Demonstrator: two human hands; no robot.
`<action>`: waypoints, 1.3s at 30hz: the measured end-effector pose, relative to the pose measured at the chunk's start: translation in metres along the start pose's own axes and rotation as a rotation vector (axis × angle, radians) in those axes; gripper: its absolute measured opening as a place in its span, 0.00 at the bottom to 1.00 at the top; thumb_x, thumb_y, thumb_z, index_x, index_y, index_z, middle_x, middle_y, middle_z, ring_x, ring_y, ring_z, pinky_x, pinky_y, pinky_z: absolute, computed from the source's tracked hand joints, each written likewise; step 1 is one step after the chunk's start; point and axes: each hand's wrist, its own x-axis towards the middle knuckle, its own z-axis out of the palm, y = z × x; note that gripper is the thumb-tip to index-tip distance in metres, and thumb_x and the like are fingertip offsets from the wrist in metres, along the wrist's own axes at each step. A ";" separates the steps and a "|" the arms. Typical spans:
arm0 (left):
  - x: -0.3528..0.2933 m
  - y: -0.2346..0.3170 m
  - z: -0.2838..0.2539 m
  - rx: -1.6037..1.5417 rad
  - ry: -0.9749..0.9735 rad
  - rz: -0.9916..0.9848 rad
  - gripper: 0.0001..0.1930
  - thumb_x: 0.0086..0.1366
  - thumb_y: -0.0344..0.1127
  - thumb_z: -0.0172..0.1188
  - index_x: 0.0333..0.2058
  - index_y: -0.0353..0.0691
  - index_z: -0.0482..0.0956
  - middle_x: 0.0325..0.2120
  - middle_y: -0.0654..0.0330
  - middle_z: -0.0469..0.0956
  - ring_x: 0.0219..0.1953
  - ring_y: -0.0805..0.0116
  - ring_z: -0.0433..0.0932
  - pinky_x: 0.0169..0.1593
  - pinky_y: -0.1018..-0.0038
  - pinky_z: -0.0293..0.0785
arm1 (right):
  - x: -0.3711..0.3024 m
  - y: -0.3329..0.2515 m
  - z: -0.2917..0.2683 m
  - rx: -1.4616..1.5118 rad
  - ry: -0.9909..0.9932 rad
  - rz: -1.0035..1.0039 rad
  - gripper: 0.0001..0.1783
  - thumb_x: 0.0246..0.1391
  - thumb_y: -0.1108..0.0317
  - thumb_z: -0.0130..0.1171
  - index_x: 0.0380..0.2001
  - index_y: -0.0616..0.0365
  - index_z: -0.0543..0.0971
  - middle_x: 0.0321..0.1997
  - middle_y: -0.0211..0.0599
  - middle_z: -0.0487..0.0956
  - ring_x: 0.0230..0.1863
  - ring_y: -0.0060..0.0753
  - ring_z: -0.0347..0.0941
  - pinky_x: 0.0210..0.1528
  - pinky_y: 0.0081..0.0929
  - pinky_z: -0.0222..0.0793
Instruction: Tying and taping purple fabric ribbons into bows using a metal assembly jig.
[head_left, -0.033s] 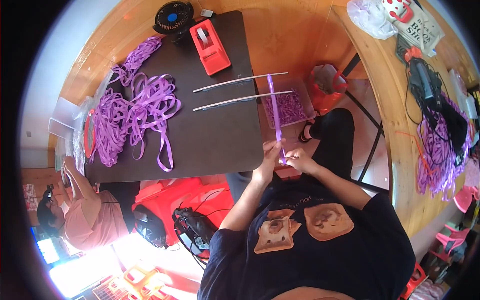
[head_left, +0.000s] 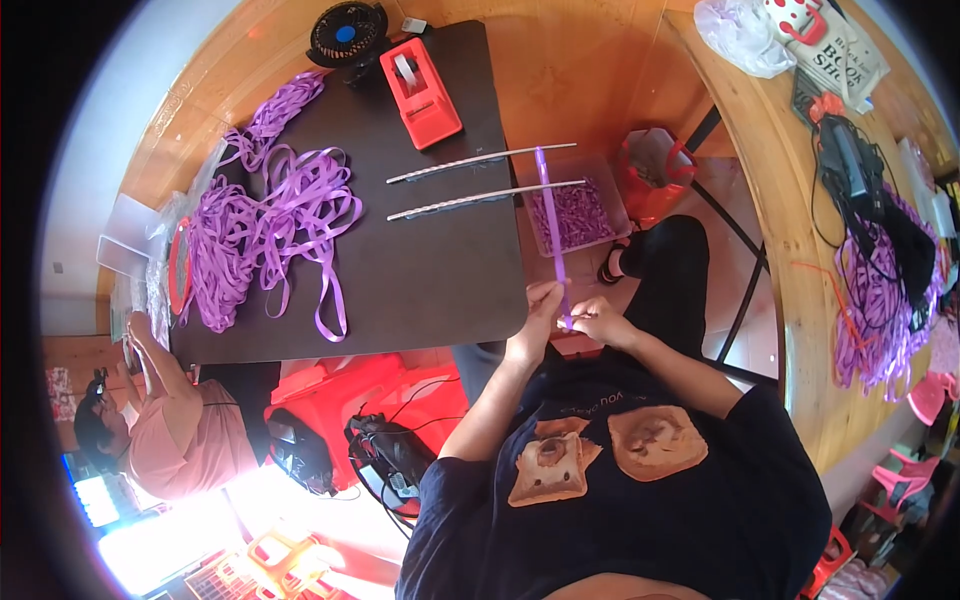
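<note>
Purple ribbon (head_left: 553,230) looks narrow, taut, w/ prob. slight sheen.

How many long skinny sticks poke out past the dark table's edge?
2. The first stick is nearer the red tape dispenser; the second stick is just below the first in the picture. Neither is hidden; no others show.

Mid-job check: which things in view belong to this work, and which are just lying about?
In the job:
- purple strip, held in left hand and right hand
- rods, both crossed by the strip
- ribbon heap and tub of purple bits, likely, by colour

Seemingly just lying about:
- fan
- tape dispenser
- white bag
</note>
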 end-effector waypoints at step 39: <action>-0.012 0.040 0.013 -0.109 0.044 -0.170 0.07 0.64 0.31 0.59 0.39 0.37 0.80 0.29 0.65 0.80 0.28 0.83 0.72 0.35 0.85 0.67 | -0.063 -0.028 0.030 0.479 0.005 -0.247 0.07 0.55 0.74 0.59 0.36 0.65 0.81 0.31 0.33 0.80 0.35 0.21 0.74 0.40 0.18 0.69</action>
